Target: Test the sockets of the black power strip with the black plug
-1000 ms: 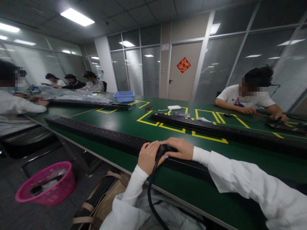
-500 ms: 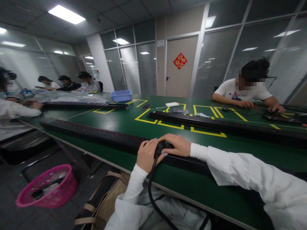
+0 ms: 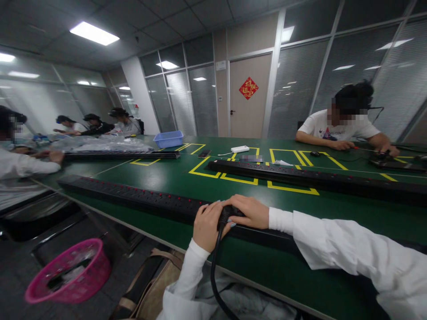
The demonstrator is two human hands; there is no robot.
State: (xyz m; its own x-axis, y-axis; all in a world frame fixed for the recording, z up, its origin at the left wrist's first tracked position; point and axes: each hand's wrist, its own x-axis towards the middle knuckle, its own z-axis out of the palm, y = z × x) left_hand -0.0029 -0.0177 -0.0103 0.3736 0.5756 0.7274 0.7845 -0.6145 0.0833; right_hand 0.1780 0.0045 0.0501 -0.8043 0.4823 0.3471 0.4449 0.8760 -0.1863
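The left hand [image 3: 207, 227] and right hand [image 3: 252, 212] hide most of the black plug [image 3: 226, 216] at the near power strip [image 3: 133, 198]; whether it is seated, I cannot tell. Its cord [image 3: 214, 270] runs out of view below. Both hands' fingers clamp the plug from 2 sides.

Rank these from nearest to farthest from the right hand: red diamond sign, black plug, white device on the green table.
1. Black plug: touching the right hand, on its left.
2. White device: farther across the green table.
3. Red diamond sign: on the door behind the table.
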